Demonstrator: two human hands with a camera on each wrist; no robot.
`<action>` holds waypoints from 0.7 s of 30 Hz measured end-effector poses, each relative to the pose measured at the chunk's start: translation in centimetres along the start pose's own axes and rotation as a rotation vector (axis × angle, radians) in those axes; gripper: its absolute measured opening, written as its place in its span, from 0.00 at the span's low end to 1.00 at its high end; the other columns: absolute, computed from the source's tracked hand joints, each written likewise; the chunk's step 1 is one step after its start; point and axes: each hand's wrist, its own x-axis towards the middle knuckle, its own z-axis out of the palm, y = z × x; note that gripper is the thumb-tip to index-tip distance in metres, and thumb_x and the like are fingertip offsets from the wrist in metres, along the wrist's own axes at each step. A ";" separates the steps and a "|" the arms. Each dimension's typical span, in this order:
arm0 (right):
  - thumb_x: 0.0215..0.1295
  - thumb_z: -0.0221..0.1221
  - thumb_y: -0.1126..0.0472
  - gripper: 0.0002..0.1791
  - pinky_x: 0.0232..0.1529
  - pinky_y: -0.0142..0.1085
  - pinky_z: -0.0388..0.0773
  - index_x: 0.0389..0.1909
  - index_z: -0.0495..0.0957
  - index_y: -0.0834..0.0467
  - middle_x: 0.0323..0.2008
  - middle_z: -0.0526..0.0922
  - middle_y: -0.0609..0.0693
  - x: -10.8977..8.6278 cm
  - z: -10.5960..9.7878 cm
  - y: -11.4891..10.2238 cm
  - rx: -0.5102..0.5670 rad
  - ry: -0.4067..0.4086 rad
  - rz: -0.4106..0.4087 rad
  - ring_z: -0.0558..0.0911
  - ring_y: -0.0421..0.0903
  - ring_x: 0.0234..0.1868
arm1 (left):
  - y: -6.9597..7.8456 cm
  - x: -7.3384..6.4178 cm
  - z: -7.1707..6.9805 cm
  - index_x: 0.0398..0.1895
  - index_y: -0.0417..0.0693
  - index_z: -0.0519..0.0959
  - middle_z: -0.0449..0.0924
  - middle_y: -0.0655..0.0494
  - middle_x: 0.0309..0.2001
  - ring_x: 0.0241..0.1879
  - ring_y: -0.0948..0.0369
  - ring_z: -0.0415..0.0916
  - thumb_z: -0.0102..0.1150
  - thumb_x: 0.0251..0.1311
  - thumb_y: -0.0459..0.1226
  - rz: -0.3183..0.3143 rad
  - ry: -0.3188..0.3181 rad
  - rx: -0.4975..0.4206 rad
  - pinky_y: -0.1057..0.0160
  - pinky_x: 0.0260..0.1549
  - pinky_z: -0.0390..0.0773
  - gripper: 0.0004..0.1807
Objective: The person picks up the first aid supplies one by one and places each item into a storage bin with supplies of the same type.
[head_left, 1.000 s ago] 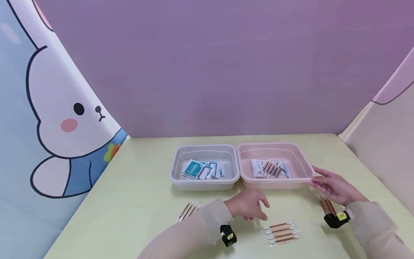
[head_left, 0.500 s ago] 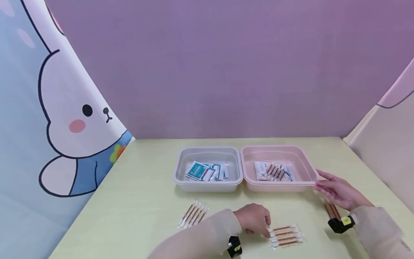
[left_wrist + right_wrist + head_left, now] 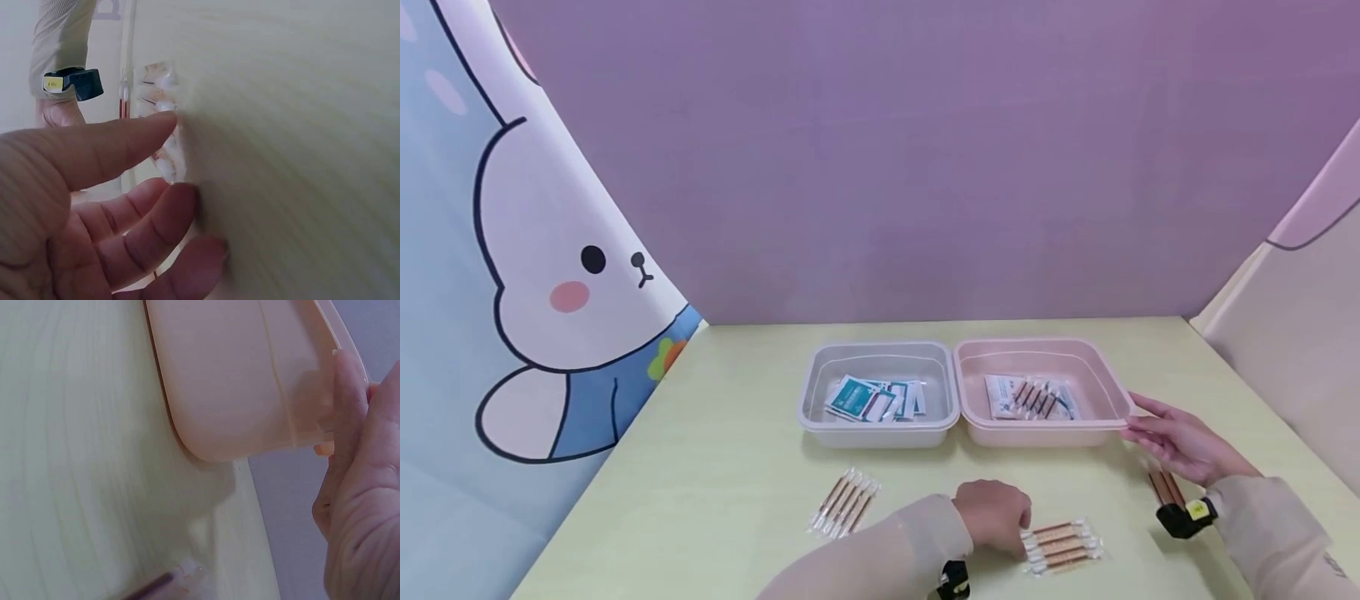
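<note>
The pink box is pinched at its rim by the right hand, probably for steadiness. A swab pack is laid on the table; at its edge the left hand is placed, thumb and fingers parted, presumably since flat things are lifted easier there.

Three cameras, one table
The head camera looks forward and down, from farthest away. The left wrist camera looks past the left hand at the pack, very close. The right wrist camera looks closely at the pink tub. The head view shows both too.
</note>
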 end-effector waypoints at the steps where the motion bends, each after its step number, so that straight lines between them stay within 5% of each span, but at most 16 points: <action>1: 0.73 0.36 0.77 0.27 0.43 0.27 0.77 0.53 0.80 0.52 0.43 0.82 0.60 0.1 0.0 0.0 -0.003 0.004 0.000 0.84 0.49 0.44 | 0.0 0.1 0.0 0.25 0.63 0.76 0.70 0.73 0.24 0.24 0.70 0.65 0.72 0.44 0.48 -0.019 0.005 0.000 0.65 0.23 0.65 0.12; 9: 0.73 0.36 0.76 0.27 0.44 0.28 0.77 0.53 0.81 0.53 0.43 0.82 0.60 0.2 -0.1 -0.2 0.009 0.030 0.003 0.85 0.50 0.44 | 0.8 0.9 -0.2 0.14 0.56 0.73 0.71 0.65 0.19 0.20 0.65 0.66 0.76 0.38 0.47 -0.158 -0.012 -0.007 0.63 0.21 0.67 0.17; 21: 0.74 0.36 0.75 0.27 0.43 0.27 0.78 0.53 0.81 0.52 0.43 0.83 0.60 -0.1 -0.3 -0.1 0.008 0.036 0.001 0.85 0.49 0.43 | 0.5 1.3 -0.5 0.06 0.53 0.62 0.61 0.61 0.11 0.14 0.63 0.58 0.70 0.43 0.42 -0.115 -0.034 -0.006 0.64 0.15 0.63 0.24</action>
